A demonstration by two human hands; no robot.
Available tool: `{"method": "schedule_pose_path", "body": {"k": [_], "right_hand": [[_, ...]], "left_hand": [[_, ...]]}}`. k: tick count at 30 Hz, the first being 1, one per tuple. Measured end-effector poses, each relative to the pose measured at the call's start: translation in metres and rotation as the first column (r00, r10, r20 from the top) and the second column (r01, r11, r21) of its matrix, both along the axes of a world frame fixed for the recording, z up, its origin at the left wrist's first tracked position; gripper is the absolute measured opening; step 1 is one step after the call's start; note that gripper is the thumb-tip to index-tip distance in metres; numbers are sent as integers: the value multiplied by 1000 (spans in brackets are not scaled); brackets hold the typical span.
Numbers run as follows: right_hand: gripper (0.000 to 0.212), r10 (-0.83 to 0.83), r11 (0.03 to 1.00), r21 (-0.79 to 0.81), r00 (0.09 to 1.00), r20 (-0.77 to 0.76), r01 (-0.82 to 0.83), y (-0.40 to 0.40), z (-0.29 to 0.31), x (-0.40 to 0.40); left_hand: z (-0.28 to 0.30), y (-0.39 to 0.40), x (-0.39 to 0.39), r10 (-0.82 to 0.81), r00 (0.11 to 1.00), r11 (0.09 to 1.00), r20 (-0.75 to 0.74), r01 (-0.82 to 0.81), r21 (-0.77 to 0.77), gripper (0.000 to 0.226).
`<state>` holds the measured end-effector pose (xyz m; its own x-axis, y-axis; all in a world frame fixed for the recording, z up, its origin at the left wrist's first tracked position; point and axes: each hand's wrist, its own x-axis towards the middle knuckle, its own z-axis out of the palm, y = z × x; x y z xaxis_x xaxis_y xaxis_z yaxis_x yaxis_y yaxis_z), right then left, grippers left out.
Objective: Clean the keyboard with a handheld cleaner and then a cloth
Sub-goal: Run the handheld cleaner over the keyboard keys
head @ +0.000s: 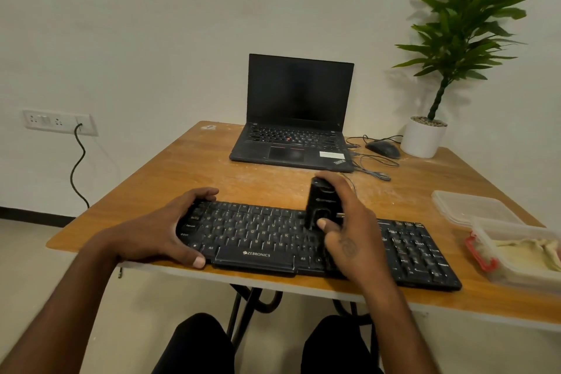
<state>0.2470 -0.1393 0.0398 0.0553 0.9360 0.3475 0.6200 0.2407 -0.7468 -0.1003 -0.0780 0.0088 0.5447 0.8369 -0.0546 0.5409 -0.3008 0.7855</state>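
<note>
A black Zebronics keyboard [258, 237] lies along the near edge of the wooden table [188, 173]. My left hand [164, 231] grips the keyboard's left end, fingers over its top edge and thumb on the front edge. My right hand [352, 231] holds a black handheld cleaner [321, 203] upright, with its lower end down on the keys right of the keyboard's middle. A cream cloth [528, 252] lies in an open clear plastic box [516, 270] at the right edge.
An open black laptop [294, 130] stands at the back of the table, with a wired mouse [383, 149] and loose cables to its right. A potted plant [425, 136] fills the back right corner. The box's lid [473, 206] lies right of the keyboard.
</note>
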Motion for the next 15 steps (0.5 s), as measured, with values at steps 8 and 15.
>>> {"method": "schedule_pose_path", "body": {"k": [8, 15], "right_hand": [[91, -157, 987, 61, 980, 123, 150, 6, 2, 7], [92, -23, 999, 46, 991, 129, 17, 17, 0, -14]], "left_hand": [[0, 0, 1, 9, 1000, 1000, 10, -9, -1, 126], [1, 0, 1, 12, 1000, 1000, 21, -12, -7, 127]]}}
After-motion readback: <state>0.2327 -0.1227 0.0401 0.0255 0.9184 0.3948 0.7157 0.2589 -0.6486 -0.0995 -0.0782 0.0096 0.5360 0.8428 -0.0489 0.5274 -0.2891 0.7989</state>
